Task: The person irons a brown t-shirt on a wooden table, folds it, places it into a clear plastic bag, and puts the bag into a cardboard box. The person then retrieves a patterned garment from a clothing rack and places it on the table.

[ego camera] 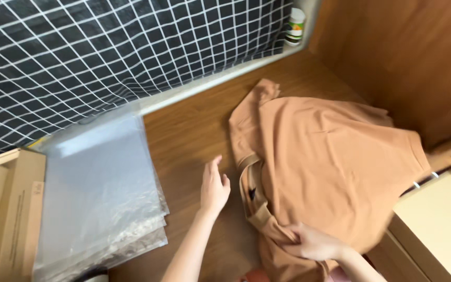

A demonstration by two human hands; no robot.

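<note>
A tan-orange T-shirt lies spread face down on the wooden table, its collar toward me. My right hand pinches the shirt's fabric near the shoulder at the bottom edge. My left hand hovers flat over the bare wood just left of the collar, fingers apart and holding nothing.
A stack of clear plastic bags lies at the left, beside an open cardboard box. A black cloth with a white grid hangs behind. A small jar stands at the back. A pale cabinet is at the right.
</note>
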